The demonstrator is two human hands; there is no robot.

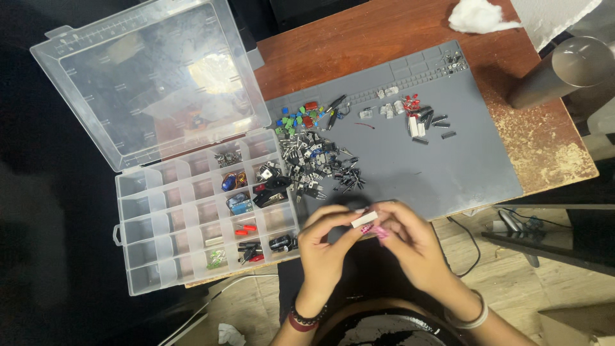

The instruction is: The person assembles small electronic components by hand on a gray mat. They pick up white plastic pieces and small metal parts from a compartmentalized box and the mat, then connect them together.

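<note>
Between the fingertips of both hands sits a small white block (364,220), oblong and plain, tilted with its right end higher. Left hand (322,242) pinches its lower left end with thumb and forefinger nearly closed; right hand (410,242) curls close, fingers meeting the block's other end. Just beyond the fingers lies a grey mat (448,160) strewn with small electronic parts (320,163).

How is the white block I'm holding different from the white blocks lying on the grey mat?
The white block in hand is pinched between the left hand and right hand, lifted off the grey mat; the white blocks on the mat lie untouched among black chips. The held one looks larger, being nearer the camera. Both are plain white and oblong.
</note>
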